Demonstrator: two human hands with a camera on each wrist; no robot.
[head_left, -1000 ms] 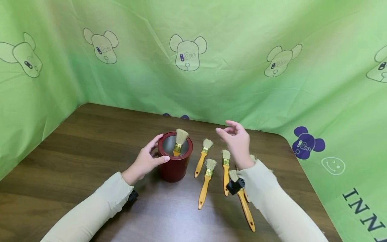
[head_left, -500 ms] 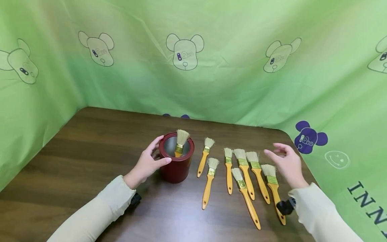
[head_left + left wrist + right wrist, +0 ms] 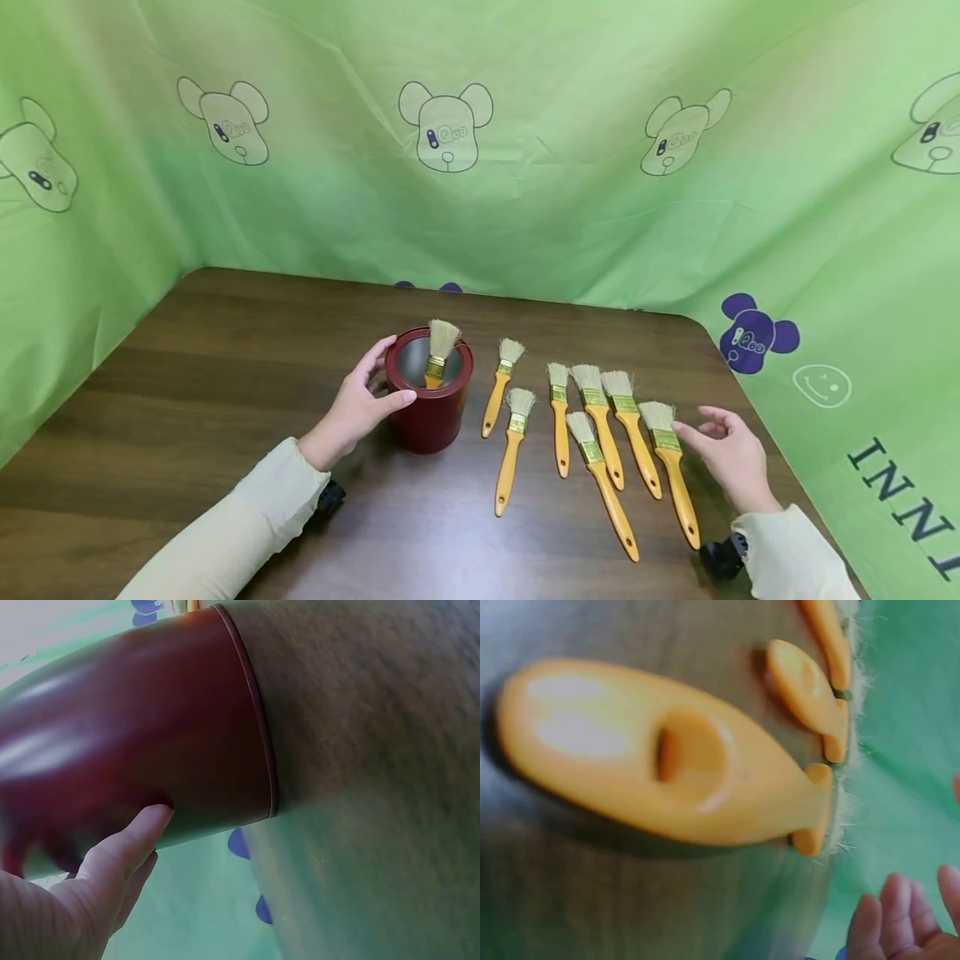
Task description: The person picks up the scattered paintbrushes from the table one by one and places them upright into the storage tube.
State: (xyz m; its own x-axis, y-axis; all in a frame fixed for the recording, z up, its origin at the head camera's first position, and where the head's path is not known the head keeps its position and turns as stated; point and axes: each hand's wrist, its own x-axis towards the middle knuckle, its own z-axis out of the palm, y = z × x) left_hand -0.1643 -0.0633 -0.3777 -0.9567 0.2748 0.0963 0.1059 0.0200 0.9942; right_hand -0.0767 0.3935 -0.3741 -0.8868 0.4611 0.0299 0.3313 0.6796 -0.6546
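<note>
A dark red cup [image 3: 431,412] stands on the brown table [image 3: 225,350] with one yellow-handled brush [image 3: 438,350] upright in it, bristles up. My left hand [image 3: 378,379] grips the cup's left side, thumb in front and fingers at the rim. The left wrist view shows the cup wall [image 3: 142,727] with my thumb [image 3: 124,851] pressed on it. Several more brushes lie side by side to the right of the cup. My right hand [image 3: 701,425] hovers open just right of the rightmost brush [image 3: 671,471]. That brush's handle [image 3: 652,750] fills the right wrist view, my fingers [image 3: 907,915] beside it.
A green cloth [image 3: 525,167] printed with bears walls the table at the back and both sides. The table's rounded right corner [image 3: 705,333] is close behind my right hand. Bare wood lies left of the cup and along the front.
My right hand has swung from above the brushes near the cup out to the right and down beside the rightmost brush. The left hand has stayed on the cup.
</note>
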